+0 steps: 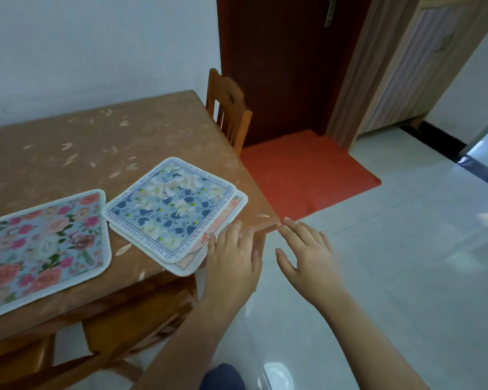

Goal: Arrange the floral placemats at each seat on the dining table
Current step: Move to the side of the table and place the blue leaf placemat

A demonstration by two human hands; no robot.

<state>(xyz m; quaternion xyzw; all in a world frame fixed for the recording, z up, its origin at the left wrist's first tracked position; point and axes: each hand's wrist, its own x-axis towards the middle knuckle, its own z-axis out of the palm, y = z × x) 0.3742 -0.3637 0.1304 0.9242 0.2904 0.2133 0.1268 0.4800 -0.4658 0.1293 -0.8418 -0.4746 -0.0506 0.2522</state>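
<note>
Lower left: pink mat [44, 251] lies flat at the table [68, 142] edge, apparently set for one seat. Centre: blue mat [171, 208] sits askew on a peach mat [228, 216], likely awaiting distribution. Left hand [234, 257] rests beside this stack, fingers straight, grasping nothing. Right hand [307, 254] hovers past the corner, spread and empty.

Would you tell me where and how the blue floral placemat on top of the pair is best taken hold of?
Pinch the blue placemat at its rounded near corner, coming over the table edge nearest the left hand. It lies flat and thin on the peach placemat, which sticks out beneath, so that edge can probably be lifted off it, thumb on top.
</note>
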